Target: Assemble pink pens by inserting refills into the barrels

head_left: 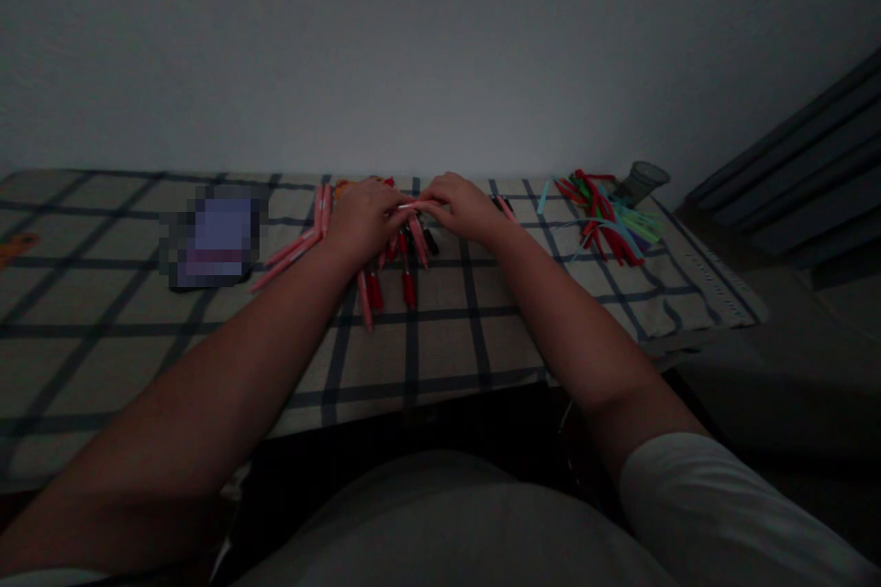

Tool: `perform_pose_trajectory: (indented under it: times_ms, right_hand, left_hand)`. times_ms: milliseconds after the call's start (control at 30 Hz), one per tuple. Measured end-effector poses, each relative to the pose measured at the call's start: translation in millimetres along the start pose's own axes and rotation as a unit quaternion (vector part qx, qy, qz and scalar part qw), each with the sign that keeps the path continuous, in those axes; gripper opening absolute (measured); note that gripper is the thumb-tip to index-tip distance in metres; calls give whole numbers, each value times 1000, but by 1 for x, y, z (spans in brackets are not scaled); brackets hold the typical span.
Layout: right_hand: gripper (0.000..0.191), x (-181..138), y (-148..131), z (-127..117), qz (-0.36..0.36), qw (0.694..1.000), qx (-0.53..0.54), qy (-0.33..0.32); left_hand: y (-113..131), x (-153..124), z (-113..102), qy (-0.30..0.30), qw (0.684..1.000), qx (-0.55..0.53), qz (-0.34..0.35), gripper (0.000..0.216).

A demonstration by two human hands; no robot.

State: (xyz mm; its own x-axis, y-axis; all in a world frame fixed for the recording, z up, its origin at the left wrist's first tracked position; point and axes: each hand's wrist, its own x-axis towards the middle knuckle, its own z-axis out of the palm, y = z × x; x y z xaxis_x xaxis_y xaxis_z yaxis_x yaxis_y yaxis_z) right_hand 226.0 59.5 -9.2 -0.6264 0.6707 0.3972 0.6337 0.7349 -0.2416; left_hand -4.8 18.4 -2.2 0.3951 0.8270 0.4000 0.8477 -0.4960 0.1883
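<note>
Head view: the left hand [368, 215] and right hand [464, 206] meet above a blue-and-cream checked cloth [447, 330], thumbs and fingers of both pinched on a slim pink pen-like stick [415, 204] held roughly level between them. Beneath lies a loose heap of pink, red and black pens [405, 261]; more slim pink pens [293, 249] lie beside the left forearm. Well to the right, red, green and blue flat strips [606, 225] spread near a translucent flared cup [643, 182] (tilted, its contents too dim to tell).

Left grip [362, 218] and right grip [463, 207] pinch a pink pen [416, 204] above scattered pens [408, 286] on checked cloth [444, 330]
</note>
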Motion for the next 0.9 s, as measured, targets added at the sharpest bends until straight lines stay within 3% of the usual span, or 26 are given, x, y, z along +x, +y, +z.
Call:
perform_pose_trajectory:
  times_ms: [267,567,900]
  right_hand:
    - [34,1,-5,-4,12,999,-14,-29]
    - [29,-1,9,-7,-28,999,9,41]
    - [21,-2,7,-9,-5,1000,-1,21]
  left_hand:
    - [-3,-1,4,11,1000,-6,13,33]
    - [-8,-2,9,60,998,12,16,40]
    - [-3,-2,3,14,1000,10,4,41]
